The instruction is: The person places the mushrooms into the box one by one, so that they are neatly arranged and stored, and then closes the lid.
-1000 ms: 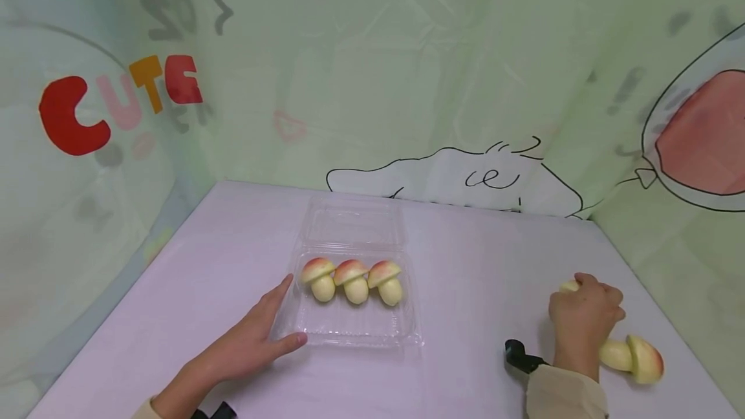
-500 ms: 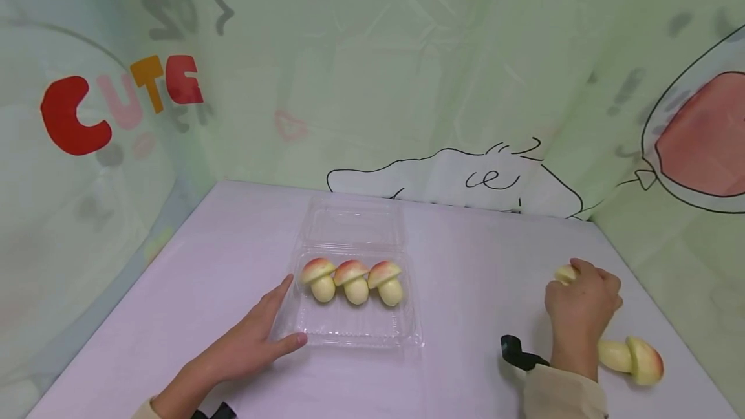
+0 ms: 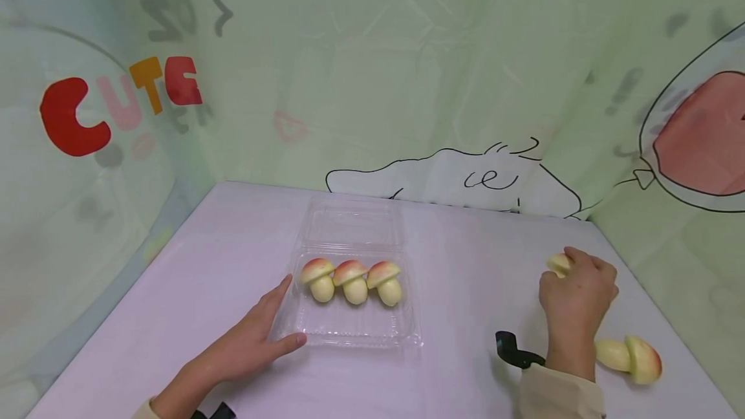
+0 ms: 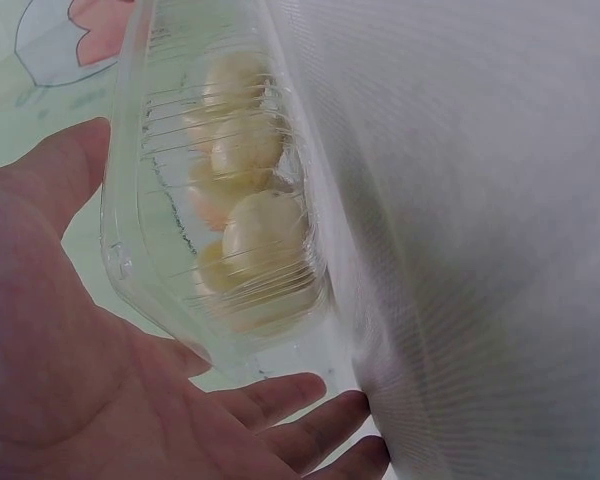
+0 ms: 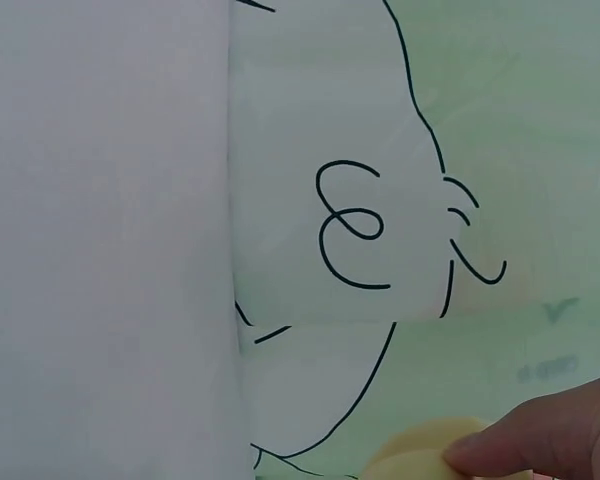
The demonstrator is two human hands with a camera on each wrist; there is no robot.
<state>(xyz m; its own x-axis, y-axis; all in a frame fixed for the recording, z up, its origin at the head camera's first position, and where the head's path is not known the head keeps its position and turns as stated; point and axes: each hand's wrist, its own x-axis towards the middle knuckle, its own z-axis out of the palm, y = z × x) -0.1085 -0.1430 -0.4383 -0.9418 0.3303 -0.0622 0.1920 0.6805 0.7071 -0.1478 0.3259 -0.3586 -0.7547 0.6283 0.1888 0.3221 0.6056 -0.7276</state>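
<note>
A clear plastic clamshell box (image 3: 349, 325) lies with its lid folded back, and three toy mushrooms (image 3: 355, 290) with red-tinged caps sit side by side in it. Along the box's left side rests my left hand (image 3: 247, 344), fingers extended and thumb at the front corner. In the left wrist view, its fingers lie by the box wall. At the right, my right hand (image 3: 576, 296) grips another toy mushroom (image 3: 560, 265); only its pale yellow part shows past the fingers. The right wrist view has the thumb (image 5: 480, 450) pressed on this mushroom (image 5: 420, 450).
One more toy mushroom (image 3: 634, 359) lies on its side just right of my right wrist. The white-covered table (image 3: 465, 264) meets a printed cloth backdrop (image 3: 378, 83) at the back and sides. Black wrist mounts (image 3: 515, 349) stick out by the sleeves.
My right hand, with the mushroom in its grip, has moved slightly away from me and to the left. My left hand and the box have stayed put.
</note>
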